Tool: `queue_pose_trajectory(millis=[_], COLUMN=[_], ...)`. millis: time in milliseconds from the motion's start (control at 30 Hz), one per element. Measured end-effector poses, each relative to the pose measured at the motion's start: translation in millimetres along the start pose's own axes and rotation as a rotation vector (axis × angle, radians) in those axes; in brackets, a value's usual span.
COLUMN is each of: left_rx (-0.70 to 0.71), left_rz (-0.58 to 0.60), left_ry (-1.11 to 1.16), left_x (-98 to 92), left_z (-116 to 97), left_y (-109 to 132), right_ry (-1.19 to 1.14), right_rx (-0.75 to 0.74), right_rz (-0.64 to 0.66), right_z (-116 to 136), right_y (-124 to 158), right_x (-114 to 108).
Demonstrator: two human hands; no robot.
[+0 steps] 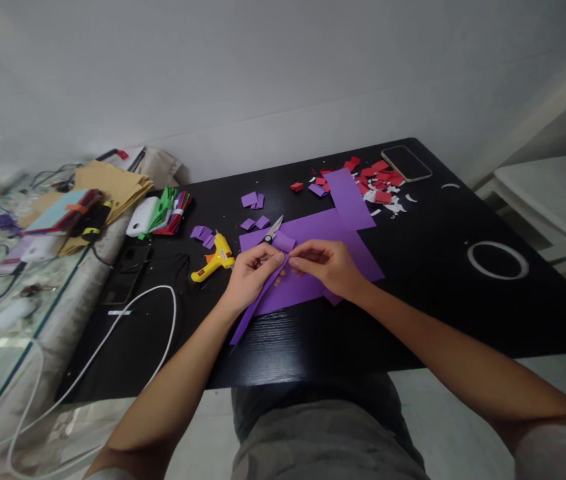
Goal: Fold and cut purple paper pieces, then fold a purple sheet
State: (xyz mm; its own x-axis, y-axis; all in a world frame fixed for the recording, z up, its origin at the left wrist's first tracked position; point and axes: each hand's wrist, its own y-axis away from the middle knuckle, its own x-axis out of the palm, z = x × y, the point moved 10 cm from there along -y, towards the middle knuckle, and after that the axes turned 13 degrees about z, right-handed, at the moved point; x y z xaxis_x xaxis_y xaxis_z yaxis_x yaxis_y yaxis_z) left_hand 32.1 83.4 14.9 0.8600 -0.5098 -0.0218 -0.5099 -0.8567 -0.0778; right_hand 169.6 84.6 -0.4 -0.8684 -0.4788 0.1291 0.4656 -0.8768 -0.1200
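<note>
A narrow purple paper strip slants down toward the table's front edge, its upper end pinched in my left hand. My right hand closes its thumb and fingertips on the same end of the strip, close to the left fingertips. Beneath both hands lies a large purple sheet. Scissors rest partly open just beyond my left hand, beside a curled purple piece. A yellow glue gun lies to the left of my left hand.
Small purple pieces lie beyond the glue gun. A purple rectangle overlaps red and white scraps near a phone. A white ring sits at right. At left are a white cable and green and red bundles.
</note>
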Motion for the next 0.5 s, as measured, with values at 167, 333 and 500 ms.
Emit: queue_pose_trajectory(millis=[167,333,500], left_rx=[-0.028,-0.018,-0.044], left_rz=[0.015,0.043,0.05], left_ry=[-0.001,-0.031,-0.053], left_x=[4.0,7.6,6.1], left_z=[2.6,3.0,6.6], left_y=[0.3,1.0,1.3], right_ry=[-0.096,-0.048,0.016], right_rx=[0.063,0.054,0.035], right_rz=[0.065,0.056,0.065], right_z=[-4.3,0.1,1.1], right_y=[-0.1,0.4,-0.3], right_x=[6.4,7.7,8.2])
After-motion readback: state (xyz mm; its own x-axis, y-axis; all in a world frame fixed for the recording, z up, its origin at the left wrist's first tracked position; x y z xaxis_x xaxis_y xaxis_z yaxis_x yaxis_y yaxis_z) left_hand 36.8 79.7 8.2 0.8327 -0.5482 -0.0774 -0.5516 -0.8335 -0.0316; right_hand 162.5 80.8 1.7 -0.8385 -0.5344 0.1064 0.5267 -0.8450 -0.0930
